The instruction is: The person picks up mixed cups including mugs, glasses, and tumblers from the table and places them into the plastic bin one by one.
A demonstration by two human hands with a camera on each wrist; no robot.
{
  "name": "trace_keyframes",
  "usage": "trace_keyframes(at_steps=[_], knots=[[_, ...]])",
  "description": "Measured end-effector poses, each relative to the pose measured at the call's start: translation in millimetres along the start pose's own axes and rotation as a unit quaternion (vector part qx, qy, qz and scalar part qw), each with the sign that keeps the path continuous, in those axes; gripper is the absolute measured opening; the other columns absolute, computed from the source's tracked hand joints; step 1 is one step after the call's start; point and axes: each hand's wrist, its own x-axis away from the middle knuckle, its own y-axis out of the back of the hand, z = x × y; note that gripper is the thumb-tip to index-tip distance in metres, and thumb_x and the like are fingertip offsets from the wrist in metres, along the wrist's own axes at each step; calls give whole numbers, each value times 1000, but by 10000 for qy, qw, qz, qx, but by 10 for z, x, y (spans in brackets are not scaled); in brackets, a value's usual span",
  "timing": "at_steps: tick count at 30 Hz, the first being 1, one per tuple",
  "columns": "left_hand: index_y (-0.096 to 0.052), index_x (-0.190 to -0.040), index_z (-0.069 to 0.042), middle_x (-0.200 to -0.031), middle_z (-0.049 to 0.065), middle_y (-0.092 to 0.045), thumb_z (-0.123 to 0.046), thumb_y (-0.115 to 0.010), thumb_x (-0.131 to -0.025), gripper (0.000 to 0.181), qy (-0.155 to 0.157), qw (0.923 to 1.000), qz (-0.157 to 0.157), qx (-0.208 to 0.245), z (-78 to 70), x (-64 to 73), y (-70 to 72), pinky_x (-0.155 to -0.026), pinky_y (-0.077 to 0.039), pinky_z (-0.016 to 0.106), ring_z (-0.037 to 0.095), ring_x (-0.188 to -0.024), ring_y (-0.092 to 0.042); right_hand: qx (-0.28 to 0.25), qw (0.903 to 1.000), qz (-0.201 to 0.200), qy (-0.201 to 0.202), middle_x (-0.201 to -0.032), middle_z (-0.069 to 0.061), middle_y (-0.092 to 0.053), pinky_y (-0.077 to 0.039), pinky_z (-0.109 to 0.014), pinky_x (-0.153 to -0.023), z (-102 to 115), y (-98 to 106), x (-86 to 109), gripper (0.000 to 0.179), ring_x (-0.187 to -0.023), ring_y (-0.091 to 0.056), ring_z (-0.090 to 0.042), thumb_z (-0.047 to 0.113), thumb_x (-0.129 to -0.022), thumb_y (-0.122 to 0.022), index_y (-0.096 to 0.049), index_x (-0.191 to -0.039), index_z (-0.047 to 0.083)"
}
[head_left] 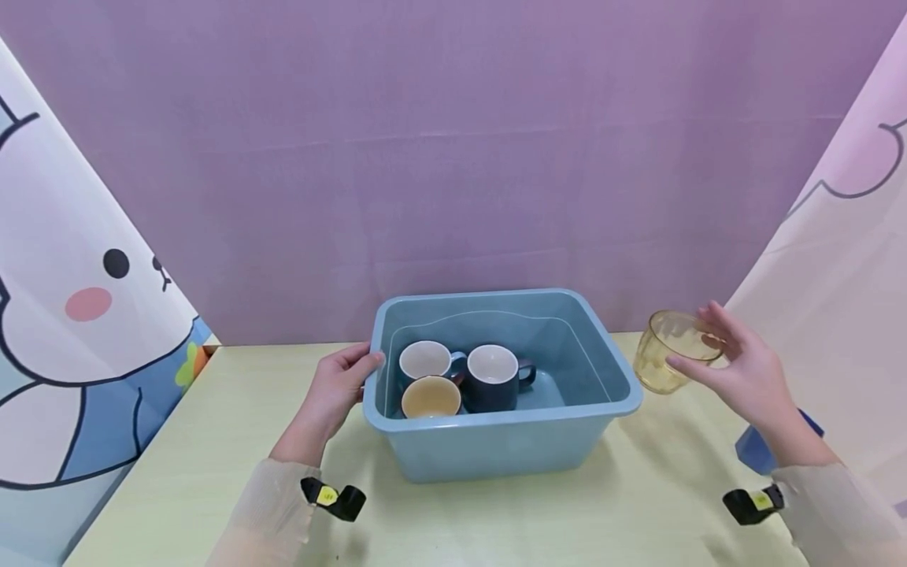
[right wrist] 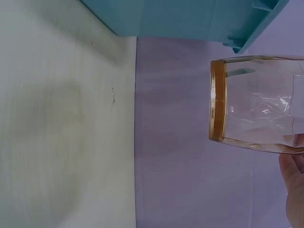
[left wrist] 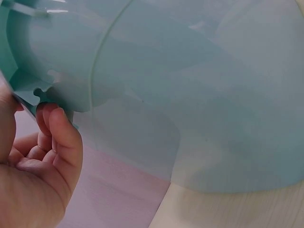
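My left hand [head_left: 338, 390] grips the left rim of a light blue plastic basin [head_left: 496, 453], thumb on top and fingers curled under the edge; the left wrist view shows those fingertips beneath the lip of the basin wall [left wrist: 142, 61]. Inside, grouped toward the left, stand a white-lined mug [head_left: 423, 361] with a blue handle, a cup with a yellow interior [head_left: 431, 398] and a dark mug [head_left: 490, 382]. Just right of the basin, my right hand [head_left: 747, 370] holds a clear amber drinking glass [head_left: 659, 364] between thumb and fingers. This glass [right wrist: 259, 102] is raised off the table.
The basin rests on a pale wood-look table [head_left: 212, 441]. A purple curtain [head_left: 453, 157] hangs behind it, with printed cloths [head_left: 64, 236] at the sides. Under my right forearm lies a blue object [head_left: 755, 450], partly hidden.
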Motion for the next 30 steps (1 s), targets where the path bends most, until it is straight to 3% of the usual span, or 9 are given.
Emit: trace_keyframes(at_steps=[9, 18, 30], knots=[[-53, -135, -13, -128, 14, -57, -35, -54, -95, 45, -11, 10000, 9, -11, 1, -18, 2, -85, -54, 33, 23, -102, -59, -37, 9998, -51, 164, -146, -6, -43, -35, 4, -85, 132, -26, -58, 96, -110, -41, 17, 11, -73, -81, -24, -151, 17], [-53, -134, -13, -128, 14, -58, -35, -54, -95, 45, -16, 10000, 15, -2, -3, -23, 3, -85, -55, 33, 20, -100, -60, -134, 9990, -133, 397, -142, -3, -47, -36, 3, -85, 220, -20, -144, 95, -110, -44, 17, 4, -70, -81, -28, -149, 9], [-54, -134, -13, -127, 14, -58, -34, -55, -95, 44, 24, 10000, 12, 23, -3, -17, -5, -86, -55, 34, 19, -97, -61, -333, 9969, -229, 678, -128, 23, -47, -37, 2, -86, 319, 10, -214, 97, -109, -48, 13, -7, -64, -81, -33, -146, 6]])
